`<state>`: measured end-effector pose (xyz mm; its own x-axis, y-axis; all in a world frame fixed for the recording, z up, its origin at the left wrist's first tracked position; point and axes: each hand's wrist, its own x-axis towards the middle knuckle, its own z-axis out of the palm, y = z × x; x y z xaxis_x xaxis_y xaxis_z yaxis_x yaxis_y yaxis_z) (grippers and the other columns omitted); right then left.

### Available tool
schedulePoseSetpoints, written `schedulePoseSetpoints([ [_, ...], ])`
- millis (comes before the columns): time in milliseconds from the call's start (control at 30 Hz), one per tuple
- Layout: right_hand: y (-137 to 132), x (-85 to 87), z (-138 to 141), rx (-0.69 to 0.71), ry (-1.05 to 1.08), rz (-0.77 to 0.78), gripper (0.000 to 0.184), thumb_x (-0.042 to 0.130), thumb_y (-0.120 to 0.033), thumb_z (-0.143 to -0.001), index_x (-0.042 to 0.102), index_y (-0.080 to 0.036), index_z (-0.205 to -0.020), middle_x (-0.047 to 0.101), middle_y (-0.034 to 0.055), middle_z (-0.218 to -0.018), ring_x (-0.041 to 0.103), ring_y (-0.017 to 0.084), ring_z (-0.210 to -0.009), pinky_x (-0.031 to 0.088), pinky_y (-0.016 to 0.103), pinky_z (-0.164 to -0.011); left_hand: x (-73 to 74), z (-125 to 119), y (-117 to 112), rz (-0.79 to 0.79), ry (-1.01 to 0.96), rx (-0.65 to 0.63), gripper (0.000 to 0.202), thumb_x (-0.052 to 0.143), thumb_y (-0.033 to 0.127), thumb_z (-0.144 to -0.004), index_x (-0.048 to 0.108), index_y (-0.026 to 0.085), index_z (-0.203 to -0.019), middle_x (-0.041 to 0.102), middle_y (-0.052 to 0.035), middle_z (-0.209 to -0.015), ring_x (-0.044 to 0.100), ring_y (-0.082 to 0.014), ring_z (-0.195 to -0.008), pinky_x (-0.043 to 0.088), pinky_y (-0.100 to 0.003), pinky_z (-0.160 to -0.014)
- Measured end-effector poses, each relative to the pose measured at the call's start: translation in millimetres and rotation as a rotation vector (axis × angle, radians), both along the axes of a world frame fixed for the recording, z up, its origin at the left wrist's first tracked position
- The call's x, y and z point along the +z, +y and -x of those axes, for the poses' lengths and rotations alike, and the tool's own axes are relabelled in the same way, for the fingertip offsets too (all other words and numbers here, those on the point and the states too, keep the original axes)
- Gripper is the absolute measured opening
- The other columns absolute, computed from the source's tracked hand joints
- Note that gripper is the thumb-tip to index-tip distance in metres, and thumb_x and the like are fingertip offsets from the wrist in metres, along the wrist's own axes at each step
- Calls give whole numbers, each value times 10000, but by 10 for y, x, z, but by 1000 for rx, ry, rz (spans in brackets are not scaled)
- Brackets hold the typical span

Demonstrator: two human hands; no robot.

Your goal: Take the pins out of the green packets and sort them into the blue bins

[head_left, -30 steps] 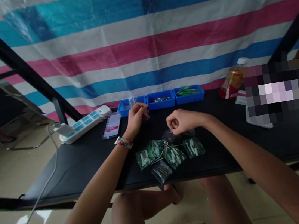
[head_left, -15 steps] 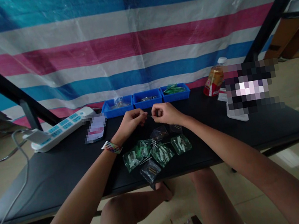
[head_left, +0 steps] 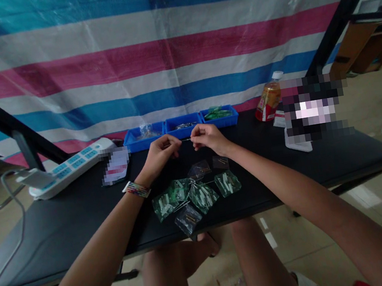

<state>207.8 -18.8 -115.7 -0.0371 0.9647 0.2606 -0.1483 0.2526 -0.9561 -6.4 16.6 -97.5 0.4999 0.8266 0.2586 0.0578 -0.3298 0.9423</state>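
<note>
A thin metal rod [head_left: 185,140] stretches between my fingertips, held level just in front of the blue bins. My left hand [head_left: 163,153] pinches its left end, and my right hand [head_left: 208,139] grips the other end between thumb and fingers. Below the hands lie several small green bags [head_left: 203,196] with white stick-like pieces inside. Clear bags [head_left: 188,219] with thin brass-coloured pieces lie among them, and a few loose thin rods rest across the pile. What the rod's ends look like is hidden by my fingers.
Behind my hands stand three blue bins: left [head_left: 144,142], middle [head_left: 183,124] and right [head_left: 219,118], the last with green bags. A power strip [head_left: 75,168] and phone [head_left: 117,167] lie left; a drink bottle [head_left: 268,99] stands right, near a blurred-out patch.
Both hands have risen slightly and moved a little apart, so more of the rod shows between them. The whole view has shifted slightly; the bags lie as before.
</note>
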Motion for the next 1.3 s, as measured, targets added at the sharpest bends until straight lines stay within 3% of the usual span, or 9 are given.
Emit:
schedulePoseSetpoints([
  [133,6,0,36,-19,-25,-70,199,804,-244,-684,646,-163,-774,637,-27,-715,641,114,-609,587,245,-568,1,13,8,34,42,-18,364,717,516,-878,667,167,-785,638,-12,-670,595,-138,-565,448,-261,-553],
  [267,-14,1,47,-24,-54,-102,203,802,-261,-703,641,-165,-781,635,-26,-712,647,114,-615,589,241,-579,-31,32,26,39,57,-24,349,750,494,-847,661,167,-762,631,-9,-657,586,-133,-571,443,-254,-559],
  [467,-24,-9,-11,-9,5,27,340,833,-356,-751,615,-200,-959,647,-42,-782,680,125,-601,633,283,-570,-48,41,14,25,32,29,347,827,478,-793,676,166,-806,627,5,-656,573,-124,-579,448,-245,-578],
  [600,-20,-11,-22,67,8,58,304,827,-354,-758,617,-184,-898,678,-20,-761,693,130,-596,640,287,-584,-15,29,6,10,2,68,356,857,473,-760,700,158,-816,672,-18,-759,608,-128,-618,471,-252,-595],
  [733,-40,5,10,50,29,8,252,814,-285,-736,619,-178,-852,673,-23,-753,707,142,-620,662,314,-623,20,15,-20,-1,15,55,352,858,469,-756,714,156,-825,696,-33,-811,619,-131,-634,487,-260,-609],
  [1000,-58,19,59,2,7,-90,224,804,-266,-729,616,-184,-816,634,-46,-732,679,121,-571,623,266,-571,14,39,-37,104,14,-46,296,751,459,-843,684,172,-820,655,-10,-711,607,-132,-579,451,-243,-541],
  [1300,-41,4,73,-50,-36,-87,261,820,-313,-735,626,-190,-859,644,-41,-765,653,101,-536,576,231,-522,8,47,-13,95,25,-29,311,785,465,-819,705,164,-809,665,-19,-688,628,-139,-595,482,-251,-569],
])
